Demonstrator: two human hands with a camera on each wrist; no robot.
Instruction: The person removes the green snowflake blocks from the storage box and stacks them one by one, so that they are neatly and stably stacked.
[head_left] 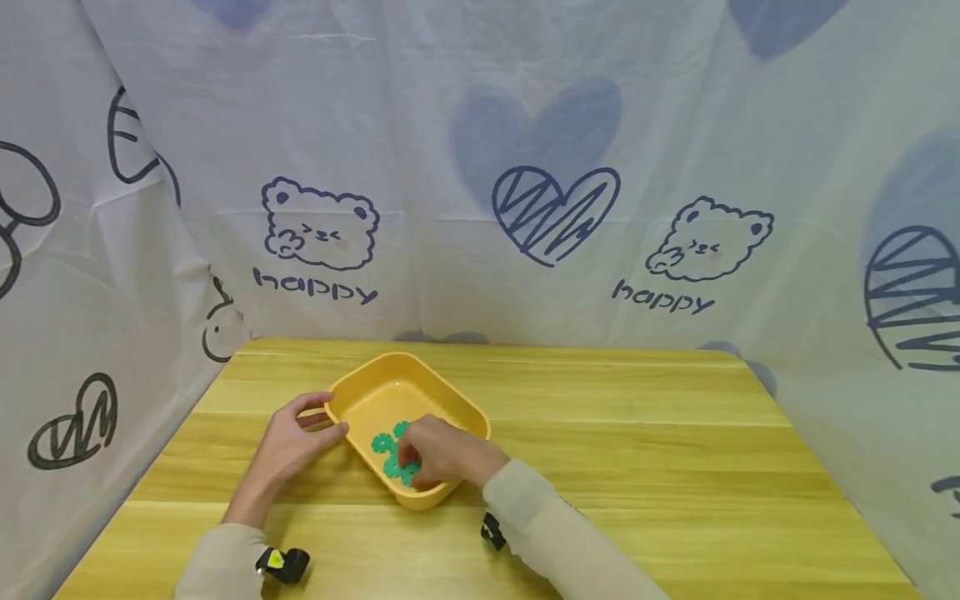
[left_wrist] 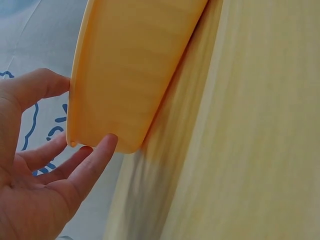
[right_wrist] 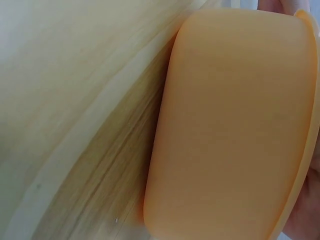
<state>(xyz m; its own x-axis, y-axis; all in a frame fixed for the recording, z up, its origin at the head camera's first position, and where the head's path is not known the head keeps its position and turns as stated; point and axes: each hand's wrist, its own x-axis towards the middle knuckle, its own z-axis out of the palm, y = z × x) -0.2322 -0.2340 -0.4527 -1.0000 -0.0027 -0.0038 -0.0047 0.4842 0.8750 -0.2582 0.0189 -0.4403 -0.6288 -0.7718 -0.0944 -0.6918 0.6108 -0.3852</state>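
Observation:
A yellow tray [head_left: 390, 400] holds several green gear-like pieces [head_left: 382, 442] near its front corner. At its left corner, my left hand [head_left: 288, 446] holds the outside; in the left wrist view, thumb and fingers of that hand [left_wrist: 45, 165] spread round the end of the tray [left_wrist: 125, 75]. My right hand [head_left: 442, 450] is down inside, bent fingers among the pieces; whether they pinch one is hidden. In the right wrist view the tray's outer wall [right_wrist: 230, 125] blocks the fingertips, with part of the hand [right_wrist: 302, 210] showing behind the rim.
The tray sits on a light wood table [head_left: 637, 433], left of its middle. A pale cloth [head_left: 420, 267] printed with hearts, bears and words hangs behind the table and along its sides. Black wrist cameras [head_left: 285, 565] are on both arms.

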